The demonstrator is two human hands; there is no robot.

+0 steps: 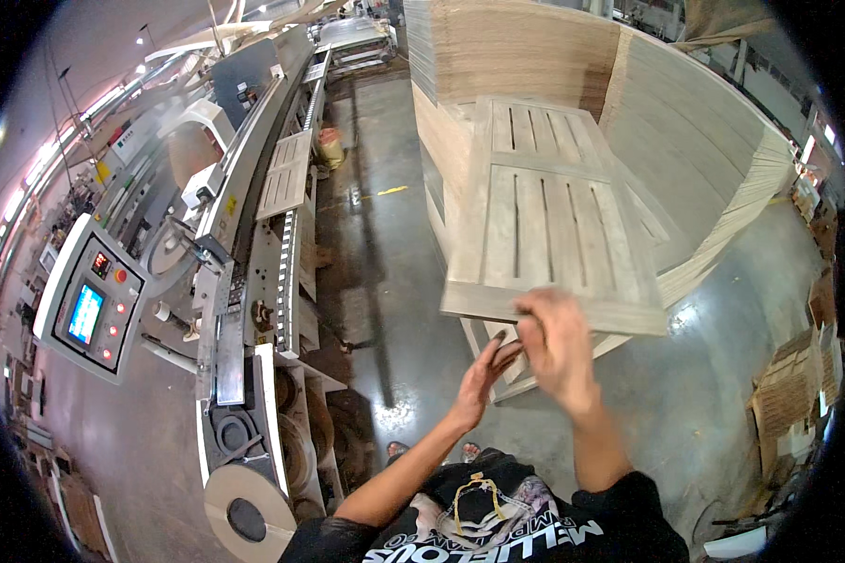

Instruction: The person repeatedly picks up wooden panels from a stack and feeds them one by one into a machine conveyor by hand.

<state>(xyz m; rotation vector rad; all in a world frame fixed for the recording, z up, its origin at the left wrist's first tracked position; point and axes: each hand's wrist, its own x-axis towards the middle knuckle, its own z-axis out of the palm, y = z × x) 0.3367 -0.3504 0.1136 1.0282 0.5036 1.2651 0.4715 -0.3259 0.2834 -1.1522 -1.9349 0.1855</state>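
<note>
A slatted wooden panel point(502, 230), pale grey-brown with dark gaps between its slats, lies tilted on top of stacked boards in front of me. My right hand point(561, 352) is at the panel's near edge, its fingers bent and blurred by motion; whether it grips the edge I cannot tell. Close beside it, just below that edge, is my left hand point(483, 375). Its fingers point up toward the right hand, spread apart, with dark fingertips and nothing visible in them.
Tall curved stacks of wooden boards point(526, 47) stand behind the panel. To my left runs a long edging machine point(286, 244) with a control box point(89, 300), a roll of edge band point(247, 516) and another slatted panel point(284, 174) on its track. Cardboard point(787, 394) leans at right.
</note>
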